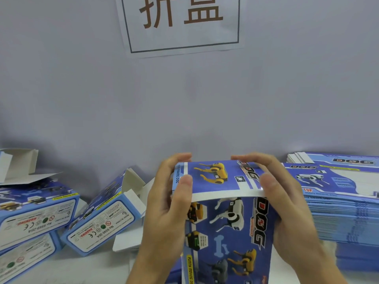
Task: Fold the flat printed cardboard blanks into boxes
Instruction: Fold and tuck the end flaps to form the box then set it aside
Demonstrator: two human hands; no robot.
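Holding one blue printed blank (pixel 227 226) at lower centre of frame, both hands on it. Left hand (pixel 166 203) grips its left edge: thumb on the printed top panel, fingers curled over the far edge. Right hand (pixel 287 201) grips the right edge the same way, thumb on the front near the "DOG" lettering. Top panel with the yellow dog is bent toward the camera over the main face; white underside shows along the fold. Stack of flat blanks (pixel 340 201) sits at right of frame, just beside the right hand. Folded boxes (pixel 98 220) lie at left of frame on the white tabletop (pixel 86 267), flaps open, warning labels up. White paper sign (pixel 180 23) with two brown characters on the wall, top centre.
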